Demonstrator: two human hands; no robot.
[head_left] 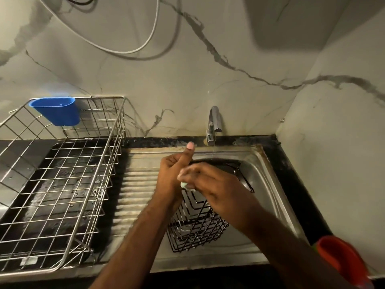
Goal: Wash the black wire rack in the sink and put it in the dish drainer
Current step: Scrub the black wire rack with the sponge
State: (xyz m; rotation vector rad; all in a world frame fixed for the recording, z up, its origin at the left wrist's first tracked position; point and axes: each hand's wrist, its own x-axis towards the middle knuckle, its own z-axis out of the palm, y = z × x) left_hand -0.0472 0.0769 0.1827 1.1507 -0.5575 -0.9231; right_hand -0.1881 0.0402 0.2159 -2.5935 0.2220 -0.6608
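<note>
A marble-patterned wall stands behind a dark desk with a steel sink [268,170] set into it. The faucet [214,124] lets down a thin stream of water, so the washing is probably in progress. The black wire rack [193,230] stands tilted in the sink basin, below both hands, where the water can run off it. The left hand [173,174] is curled with the thumb up, apparently steadying the rack's upper edge, though the contact is hidden. The right hand [210,184] pinches a small pale scrubber [184,185], blurred, against the rack. The dish drainer [62,184] waits just beside the sink, with a blue cup [57,110] on its rim.
</note>
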